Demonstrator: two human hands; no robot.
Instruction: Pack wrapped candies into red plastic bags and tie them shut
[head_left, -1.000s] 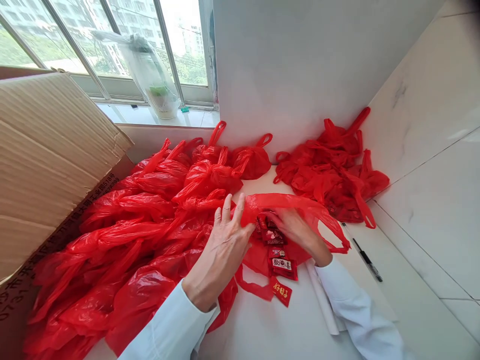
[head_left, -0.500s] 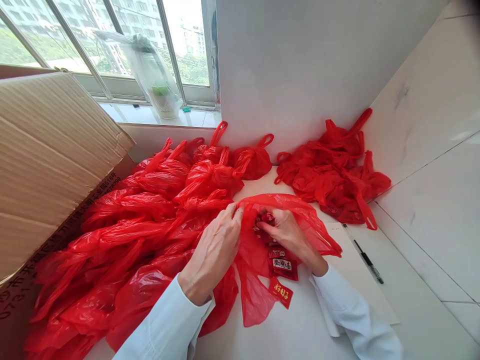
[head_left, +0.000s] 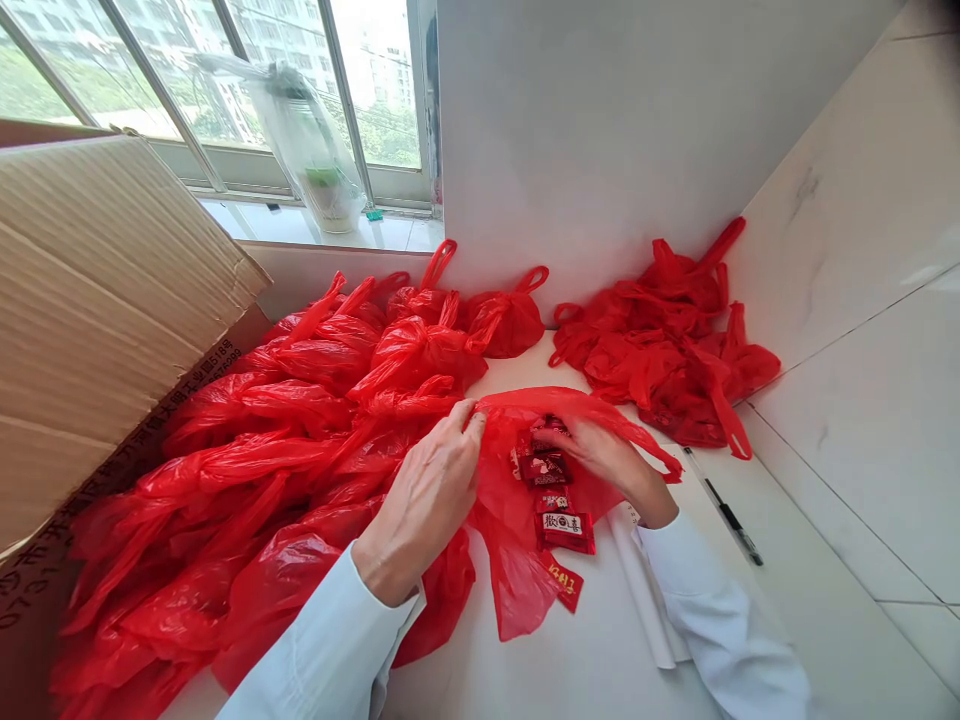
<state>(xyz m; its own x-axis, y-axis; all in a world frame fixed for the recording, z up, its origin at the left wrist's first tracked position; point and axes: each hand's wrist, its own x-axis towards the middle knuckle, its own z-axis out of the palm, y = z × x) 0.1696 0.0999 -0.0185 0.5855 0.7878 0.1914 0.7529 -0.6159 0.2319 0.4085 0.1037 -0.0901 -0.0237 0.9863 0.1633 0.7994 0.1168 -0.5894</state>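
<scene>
Head view: the left hand (head_left: 424, 500) pinches the mouth edge of an open red bag (head_left: 510, 570) lying on the table (head_left: 585, 670). The right hand (head_left: 607, 455) is inside the mouth, fingers curled over the small red packets (head_left: 551, 465); whether it grips them I cannot tell. More packets lie below it, one at the bag's edge. This bag is untied. A big pile (head_left: 300, 400) of knotted bags lies left by the box (head_left: 97, 300), a smaller heap (head_left: 667, 340) right, a pen (head_left: 724, 520) near
</scene>
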